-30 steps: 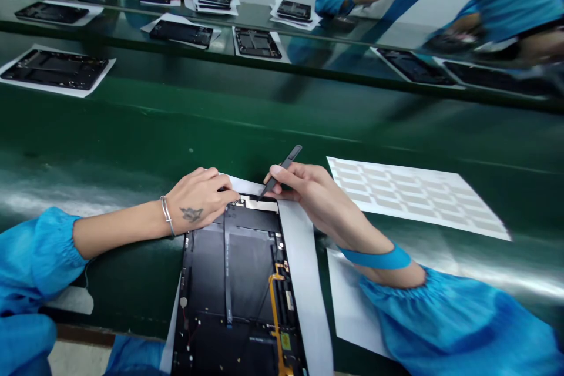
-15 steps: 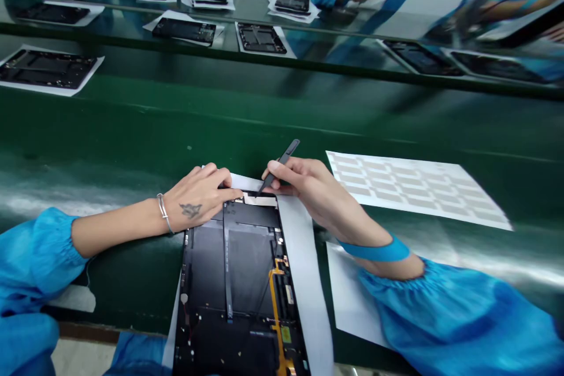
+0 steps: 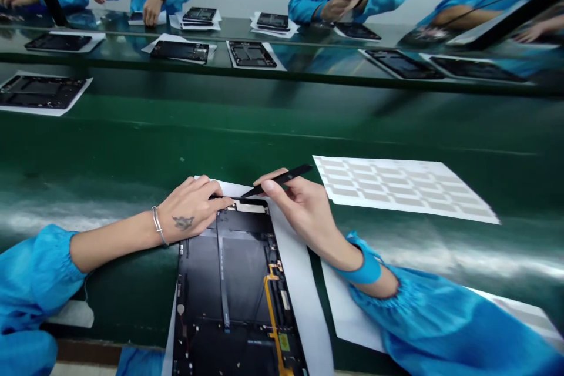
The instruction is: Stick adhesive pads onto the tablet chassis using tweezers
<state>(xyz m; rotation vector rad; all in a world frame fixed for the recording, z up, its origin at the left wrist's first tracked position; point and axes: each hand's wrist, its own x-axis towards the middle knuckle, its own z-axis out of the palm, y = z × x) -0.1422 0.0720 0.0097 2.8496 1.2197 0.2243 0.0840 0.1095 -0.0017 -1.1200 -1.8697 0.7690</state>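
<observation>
An opened tablet housing (image 3: 247, 264), black inside with a long flat cable and an orange flex cable, lies on white paper in front of me. A pale adhesive strip (image 3: 250, 207) runs along its far edge. My left hand (image 3: 192, 207) is closed over the housing's far left corner, a fingertip at the strip's left end; the fingers' undersides are hidden. My right hand (image 3: 304, 205) pinches black tweezers (image 3: 282, 178), held at a low slant. Their tip is by the housing's far edge, just beyond the strip; whether it touches I cannot tell.
A white sheet of grey rectangular stickers (image 3: 405, 185) lies on the green bench right of my hands. More paper (image 3: 352, 311) is under my right forearm. Beyond, a raised shelf holds several tablet housings on paper (image 3: 251, 54). Co-workers in blue sleeves work behind it.
The tweezers have tipped from a steep to a flatter slant, their tip moving from the strip to the housing's far edge. My left hand stays at the corner. The view has shifted slightly.
</observation>
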